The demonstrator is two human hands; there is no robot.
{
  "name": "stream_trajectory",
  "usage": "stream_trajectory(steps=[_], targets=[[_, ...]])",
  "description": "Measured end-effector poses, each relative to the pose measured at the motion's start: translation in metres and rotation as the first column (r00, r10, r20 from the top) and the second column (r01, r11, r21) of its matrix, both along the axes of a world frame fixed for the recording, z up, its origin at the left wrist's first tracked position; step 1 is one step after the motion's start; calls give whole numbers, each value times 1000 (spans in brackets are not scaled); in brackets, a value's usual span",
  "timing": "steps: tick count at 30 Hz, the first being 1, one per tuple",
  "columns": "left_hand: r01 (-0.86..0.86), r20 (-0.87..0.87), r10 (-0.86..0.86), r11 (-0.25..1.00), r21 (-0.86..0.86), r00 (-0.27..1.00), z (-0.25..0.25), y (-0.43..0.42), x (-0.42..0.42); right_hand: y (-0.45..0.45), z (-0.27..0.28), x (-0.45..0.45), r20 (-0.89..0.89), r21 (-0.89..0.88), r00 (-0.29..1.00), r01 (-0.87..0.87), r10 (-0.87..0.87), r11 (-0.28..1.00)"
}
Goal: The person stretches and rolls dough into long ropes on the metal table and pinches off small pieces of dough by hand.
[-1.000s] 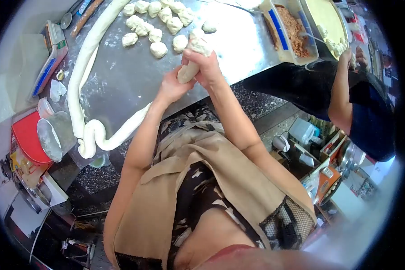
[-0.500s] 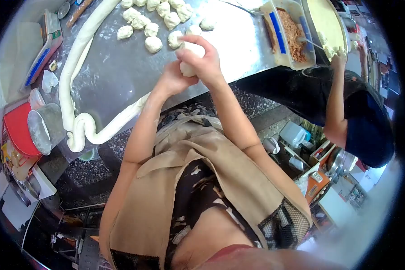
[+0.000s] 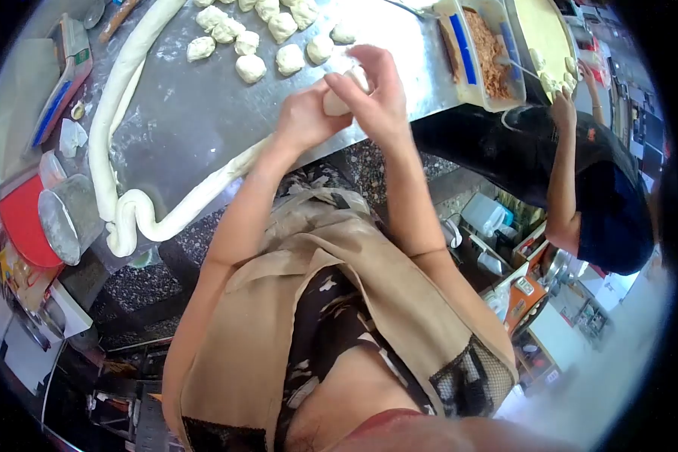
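- As far as can be seen in the head view, got one dough piece (image 3: 336, 104) clasped between left hand (image 3: 305, 118) and right hand (image 3: 385, 102), over the near side of the desk (image 3: 196, 135).
- Looks gripped from both sides, probably to keep it from slipping: bent right fingers, slightly apart, with thumb across it. Can't tell how tightly the left fingers curl, thanks to hidden tips.
- Notice the dough lumps (image 3: 250, 69) beyond, nearer ones spaced, maybe against sticking.
- See also the long dough rope (image 3: 101, 151), folded near the corner, likely just to fit.

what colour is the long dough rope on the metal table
The dough rope is creamy white; it shows best in the head view.
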State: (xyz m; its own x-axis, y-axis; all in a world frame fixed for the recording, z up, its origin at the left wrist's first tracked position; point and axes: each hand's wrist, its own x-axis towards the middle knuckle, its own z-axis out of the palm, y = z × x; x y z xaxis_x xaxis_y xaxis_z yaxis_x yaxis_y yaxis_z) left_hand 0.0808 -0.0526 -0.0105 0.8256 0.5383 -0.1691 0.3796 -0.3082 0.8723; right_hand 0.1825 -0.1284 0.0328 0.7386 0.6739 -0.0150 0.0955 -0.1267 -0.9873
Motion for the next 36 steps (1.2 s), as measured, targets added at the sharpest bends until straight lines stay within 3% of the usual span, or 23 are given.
stream_trajectory(steps=[2, 3, 4, 6, 9, 12, 14, 18, 19, 20, 21, 22, 23, 24, 25, 27, 28, 30, 32, 33, 34, 35, 36], targets=[[1, 73, 2, 999, -41, 997, -9, 0, -1, -12, 6, 16, 314, -147, 944, -59, 103, 987], [-2, 142, 13, 997, -74, 990, -11, -1, -1, -16, 13, 24, 30, -337, 951, -280, 307, 899], [6, 141, 6, 997, -83, 990, -12, -3, 0, -15, 14, 22, 177, -376, 896, -320, 406, 869], [47, 29, -47, 999, 0, 998, -11, -2, 2, -13, 3, 10, 498, -373, 799, -155, 338, 915], [46, 78, -47, 999, 16, 996, -16, 1, 0, -7, -4, -11, 628, -222, 759, -40, 174, 974], [55, 95, -61, 996, 65, 994, -25, -3, -1, -2, -32, -17, 625, -99, 780, 55, 19, 993], [2, 220, -32, 991, 137, 975, -36, -2, -3, 5, -56, -3, 639, -73, 769, 43, 14, 996], [70, 382, -49, 997, -41, 923, 5, -11, -11, 28, -124, 63, 675, -446, 738, 415, -6, 793], [6, 226, 46, 975, -224, 973, 4, -5, -15, 28, -122, 70, 579, -453, 816, 332, -10, 827], [-85, 59, 116, 921, -381, 991, -2, 6, -20, 21, -119, 70, 590, -473, 800, 237, 105, 849], [-93, 50, 121, 920, -380, 991, -19, 11, -29, 7, -106, 62, 685, -470, 696, 200, 213, 860], [-105, 193, 162, 955, -276, 968, -44, 17, -37, -6, -93, 48, 762, -473, 569, 164, 308, 866], [-137, 344, 188, 976, -166, 920, -57, 24, -38, -13, -86, 29, 616, -516, 668, -58, 417, 855], [-144, 343, 196, 975, -171, 919, -56, 24, -39, -21, -80, 7, 444, -517, 720, -281, 534, 809], [-38, 377, 117, 977, -210, 919, -53, 20, -39, -12, -61, -17, 248, -462, 829, -353, 501, 814], [60, 444, 47, 973, -225, 895, -36, 15, -42, 1, -52, -40, -102, -234, 933, -359, 345, 903], [58, 445, 50, 972, -226, 894, -28, 19, -47, 3, -45, -40, -101, -236, 932, -362, 347, 902], [2, 145, 25, 983, -183, 989, -21, 21, -66, -2, -29, -43, -426, -229, 881, -325, 206, 918], [32, 62, -23, 990, -139, 998, -34, 20, -68, -3, -21, -46, -369, -239, 903, -322, 221, 916], [33, 68, -31, 999, -36, 997, -37, 18, -67, -2, -11, -49, -53, -299, 960, -278, 275, 913], [31, 76, -36, 997, 66, 996, -40, 16, -66, -2, -4, -51, 266, -346, 909, -220, 320, 912], [-9, 212, 0, 999, 43, 977, -43, 15, -65, 4, -6, -55, 503, -259, 817, -169, 282, 951], [-1, 217, -7, 999, 39, 976, -41, 13, -64, 6, -8, -61, 506, -264, 817, -160, 278, 951]])
